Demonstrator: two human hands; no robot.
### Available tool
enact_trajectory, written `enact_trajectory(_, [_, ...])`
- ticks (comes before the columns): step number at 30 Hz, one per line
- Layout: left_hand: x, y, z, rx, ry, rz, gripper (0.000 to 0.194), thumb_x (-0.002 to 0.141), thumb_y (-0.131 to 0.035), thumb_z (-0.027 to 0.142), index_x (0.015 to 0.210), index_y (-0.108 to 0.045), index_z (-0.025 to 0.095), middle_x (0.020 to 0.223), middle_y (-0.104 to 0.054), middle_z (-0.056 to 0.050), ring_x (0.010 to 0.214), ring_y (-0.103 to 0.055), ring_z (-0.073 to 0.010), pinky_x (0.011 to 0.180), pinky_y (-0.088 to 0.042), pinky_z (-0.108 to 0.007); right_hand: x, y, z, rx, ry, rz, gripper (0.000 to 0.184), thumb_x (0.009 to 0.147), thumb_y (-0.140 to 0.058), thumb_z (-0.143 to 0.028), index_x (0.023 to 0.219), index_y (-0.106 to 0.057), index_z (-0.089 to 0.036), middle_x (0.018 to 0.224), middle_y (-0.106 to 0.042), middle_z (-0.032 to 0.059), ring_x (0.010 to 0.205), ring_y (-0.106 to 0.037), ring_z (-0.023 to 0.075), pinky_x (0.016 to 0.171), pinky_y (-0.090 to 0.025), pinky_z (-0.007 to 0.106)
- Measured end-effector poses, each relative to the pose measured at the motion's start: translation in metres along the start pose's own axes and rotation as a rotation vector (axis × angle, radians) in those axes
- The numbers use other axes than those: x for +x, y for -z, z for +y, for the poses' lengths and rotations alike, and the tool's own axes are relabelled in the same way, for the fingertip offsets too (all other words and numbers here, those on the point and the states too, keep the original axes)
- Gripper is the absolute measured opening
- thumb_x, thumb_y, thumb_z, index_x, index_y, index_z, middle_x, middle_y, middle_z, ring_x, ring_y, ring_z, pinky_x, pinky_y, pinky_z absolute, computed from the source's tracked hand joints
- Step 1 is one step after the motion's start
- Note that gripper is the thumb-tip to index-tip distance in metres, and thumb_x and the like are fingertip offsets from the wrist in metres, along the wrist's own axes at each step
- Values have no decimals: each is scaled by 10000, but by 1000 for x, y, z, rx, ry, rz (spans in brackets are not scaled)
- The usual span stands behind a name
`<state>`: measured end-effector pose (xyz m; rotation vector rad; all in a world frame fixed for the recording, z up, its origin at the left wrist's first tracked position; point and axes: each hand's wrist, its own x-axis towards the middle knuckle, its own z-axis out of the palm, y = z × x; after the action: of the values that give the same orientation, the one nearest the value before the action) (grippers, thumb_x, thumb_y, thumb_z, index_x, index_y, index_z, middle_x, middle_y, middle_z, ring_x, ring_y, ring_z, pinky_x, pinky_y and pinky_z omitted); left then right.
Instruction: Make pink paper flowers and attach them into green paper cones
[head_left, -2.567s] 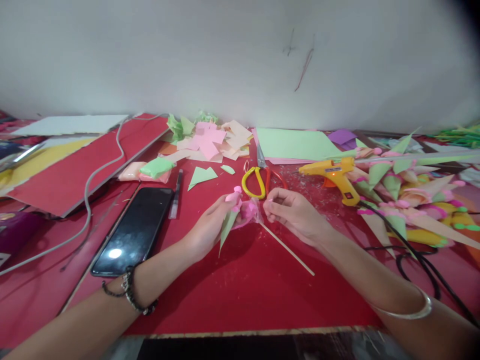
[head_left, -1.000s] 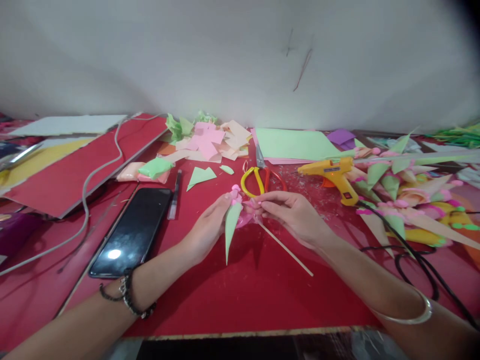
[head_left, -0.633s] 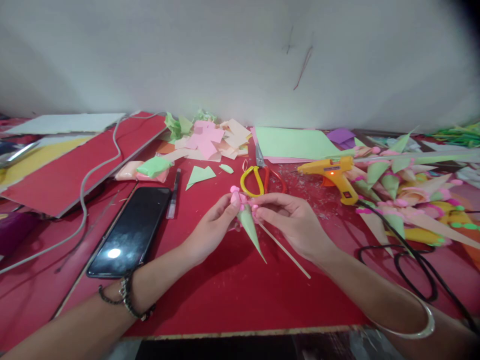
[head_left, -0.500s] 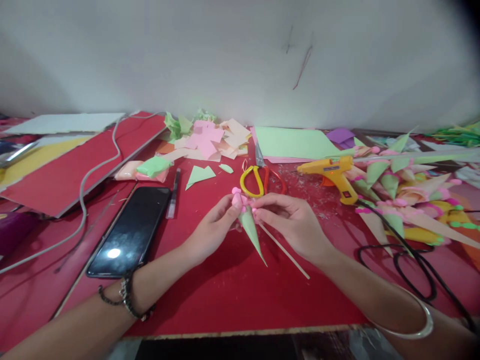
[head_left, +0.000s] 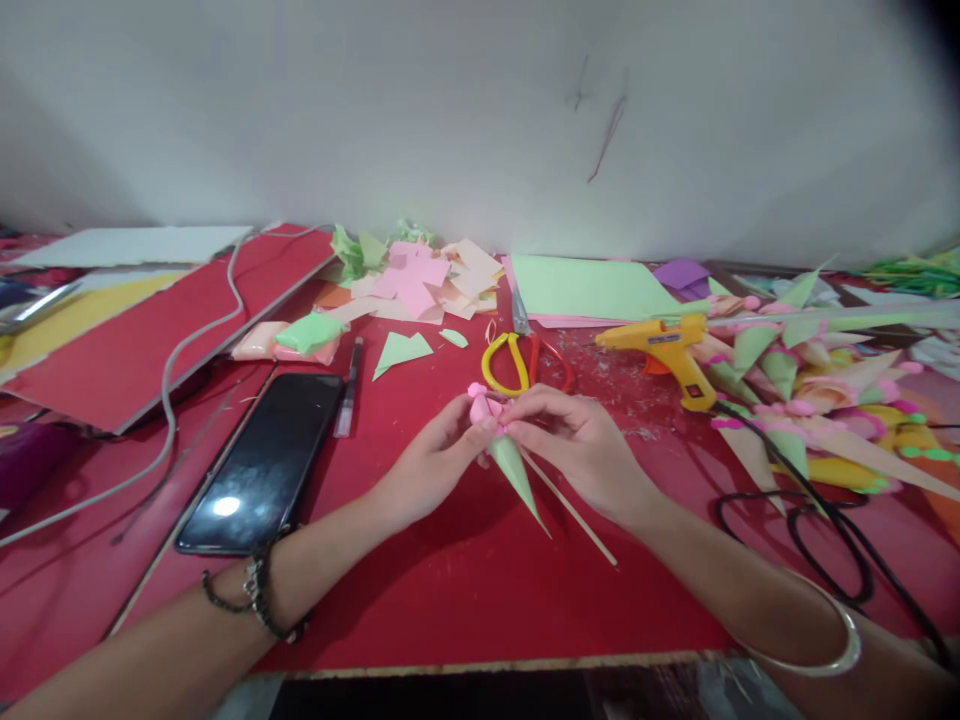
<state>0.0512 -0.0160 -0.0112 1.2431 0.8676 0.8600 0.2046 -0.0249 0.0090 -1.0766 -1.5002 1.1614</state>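
Between my hands is a light green paper cone (head_left: 515,478), its point toward me and its wide end edged with pink clay (head_left: 481,402). My left hand (head_left: 431,460) is closed on the cone's wide end, thumb on top. My right hand (head_left: 581,445) is pinched at the pink edge, fingertips touching it. From under the right fingers a thin pale stick (head_left: 574,505) slants down toward me; whether it is gripped or wedged there is hidden. Just beyond the hands lie scissors (head_left: 506,365) with one yellow and one red handle loop.
A yellow glue gun (head_left: 667,350) with a black cord lies right, beside a heap of paper cones (head_left: 780,370). Left are a phone (head_left: 262,460), a pen (head_left: 349,390) and clay packets (head_left: 311,333). Paper scraps (head_left: 412,275) and green sheets (head_left: 592,283) lie along the wall.
The cone has turned a little, its tip shifting slightly right and toward me. My left thumb has moved slightly right, and the right fingers now press over the pink edge.
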Motion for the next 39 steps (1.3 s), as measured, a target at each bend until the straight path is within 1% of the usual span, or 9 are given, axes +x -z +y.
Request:
enact_trajectory(7, [-2,-2,9,75,4,-7,262,791,-490,350,1000,-545,201,882,-578,-11,913,-507,-164,753,-396,-236,-1,0,3,11,-93,26,106,685,-627,-281,753,-592,-208,767,-604,5,717,-557,129,653,-451,254])
enact_trajectory(16, [-1,-1,7,43,1,-40,239,775,-514,362,946,-565,203,839,-585,-2,877,-518,-160,746,-400,-239,-1,-1,5,-24,-75,31,125,693,-608,-306,750,-567,-202,713,-562,-9,644,-508,109,591,-414,233])
enact_trajectory(19, [0,0,3,-49,45,-18,271,775,-506,399,962,-560,210,903,-585,-12,870,-532,-154,779,-411,-263,4,8,6,-69,-25,97,108,702,-593,-301,738,-564,-203,682,-551,-19,627,-501,103,584,-408,225])
enact_trajectory(22, [1,3,-2,-133,104,55,303,771,-500,438,984,-541,225,952,-585,-22,890,-546,-165,807,-422,-304,11,22,9,-230,-15,162,91,719,-569,-277,700,-563,-189,684,-565,-10,639,-510,109,608,-406,233])
enact_trajectory(23, [2,3,-3,-154,115,70,310,769,-499,447,987,-535,229,968,-586,-25,906,-547,-172,813,-426,-316,13,27,11,-291,-44,121,99,719,-569,-280,695,-568,-183,677,-569,-7,629,-512,113,603,-405,240])
enact_trajectory(26, [2,4,-4,-193,113,83,309,771,-489,461,968,-539,228,1016,-581,-29,953,-539,-184,837,-427,-331,18,36,16,-389,-134,-133,128,712,-572,-292,682,-585,-168,664,-591,5,622,-535,131,604,-418,261])
enact_trajectory(28, [3,4,-4,-192,112,92,310,775,-481,465,961,-546,226,1015,-584,-31,958,-540,-184,846,-422,-330,18,36,19,-377,-135,-214,116,713,-569,-276,717,-602,-164,721,-619,21,676,-563,145,648,-438,276])
enact_trajectory(34, [4,5,-5,-162,123,106,306,757,-509,456,972,-553,244,984,-597,-21,957,-540,-179,843,-414,-314,17,33,23,-393,-76,-160,229,724,-567,-249,937,-635,-197,968,-641,56,841,-591,181,755,-439,317])
enact_trajectory(39, [4,5,-7,-161,129,107,290,756,-517,450,971,-556,259,1018,-583,-8,982,-525,-169,864,-405,-304,17,30,25,-476,-42,-198,238,735,-550,-233,947,-639,-171,949,-637,65,817,-579,183,719,-430,309])
